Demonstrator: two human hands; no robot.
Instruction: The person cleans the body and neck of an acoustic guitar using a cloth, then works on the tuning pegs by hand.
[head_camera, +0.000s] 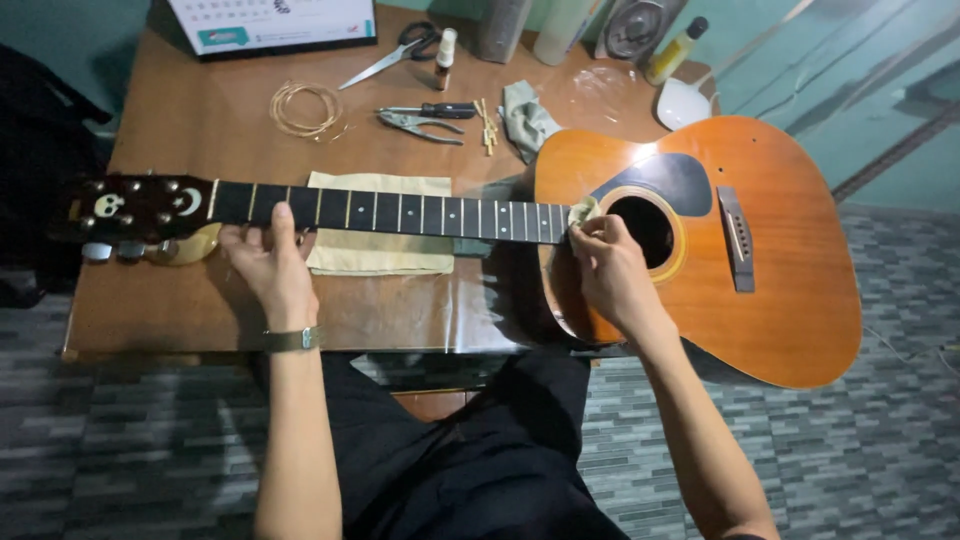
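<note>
An orange-brown acoustic guitar (780, 250) without strings lies across a wooden table (200, 120), its dark headstock (135, 205) pointing left. My left hand (268, 265) grips the neck near the headstock, thumb over the fretboard (400, 212). My right hand (610, 265) pinches a small pale cloth (583, 211) against the end of the fretboard beside the sound hole (645, 228). A folded yellowish cloth (375, 250) lies under the neck.
On the table behind the neck lie a coil of strings (305, 108), pliers (420, 124), a screwdriver (440, 109), scissors (400, 52), a grey rag (525, 115), small bottles (675, 50) and a desk calendar (270, 25). Grey tiled floor lies below.
</note>
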